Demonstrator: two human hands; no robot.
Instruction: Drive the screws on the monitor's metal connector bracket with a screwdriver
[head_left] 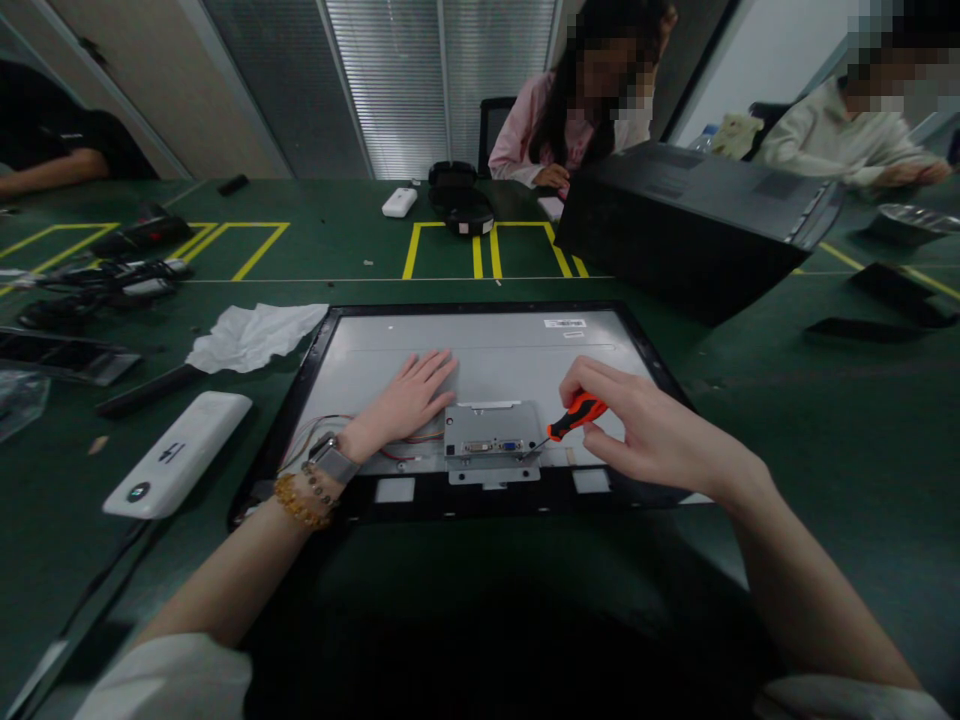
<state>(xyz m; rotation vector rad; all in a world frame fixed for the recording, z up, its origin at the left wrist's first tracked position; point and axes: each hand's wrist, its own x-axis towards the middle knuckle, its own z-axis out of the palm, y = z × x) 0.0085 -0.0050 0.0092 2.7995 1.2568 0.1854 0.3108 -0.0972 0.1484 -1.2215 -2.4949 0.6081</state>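
Nearest me on the green table [787, 400], a white power bank [178, 455] lay at the left with a dark cable trailing from its near end. Just beyond the table's near edge I had the flat display panel [360, 350] lying with its grey metal back up, inside a black frame. A watch [332, 457] and beaded bracelets [300, 500] circled the left wrist. Near the panel's lower middle sat a metal box [491, 428] with two ports, the right one blue. My right hand [652, 425] was closed around an orange-and-black screwdriver [577, 414], its shaft slanting down to the box's right end; I couldn't tell whether the tip was seated. My left hand [411, 395] lay flat on the panel with fingers extended, gripping nothing, well apart from the right. Thin wires [315, 428] ran below it. Beyond the panel's upper left corner lay a crumpled tissue [255, 335]; farther right stood a tilted black case [690, 220]. Across the table I saw a person in a pink top [517, 130], before window blinds [390, 90].
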